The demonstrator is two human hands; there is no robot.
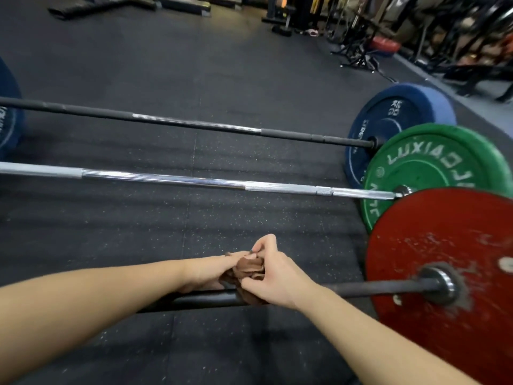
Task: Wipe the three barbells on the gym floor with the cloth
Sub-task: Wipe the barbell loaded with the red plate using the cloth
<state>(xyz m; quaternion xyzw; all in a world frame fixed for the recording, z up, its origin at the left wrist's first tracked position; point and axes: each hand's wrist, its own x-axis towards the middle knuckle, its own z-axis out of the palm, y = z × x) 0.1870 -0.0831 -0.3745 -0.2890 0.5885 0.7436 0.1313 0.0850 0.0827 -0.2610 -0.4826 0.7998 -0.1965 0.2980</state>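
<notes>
Three barbells lie side by side on the dark rubber floor. The nearest bar (383,289) is black and carries a red plate (444,240). A chrome middle bar (172,178) ends in a green plate (433,168). The far black bar (291,134) has a blue plate (394,118). A brown cloth (245,269) is bunched over the nearest bar. My left hand (211,272) and my right hand (270,269) both hold the cloth, fingers curled into its folds, just above the bar.
Another blue plate (8,118) shows at the left edge. Racks, stands and benches (416,34) crowd the back right. A low platform (180,4) sits at the far top. The rubber floor (166,65) stretches beyond the bars.
</notes>
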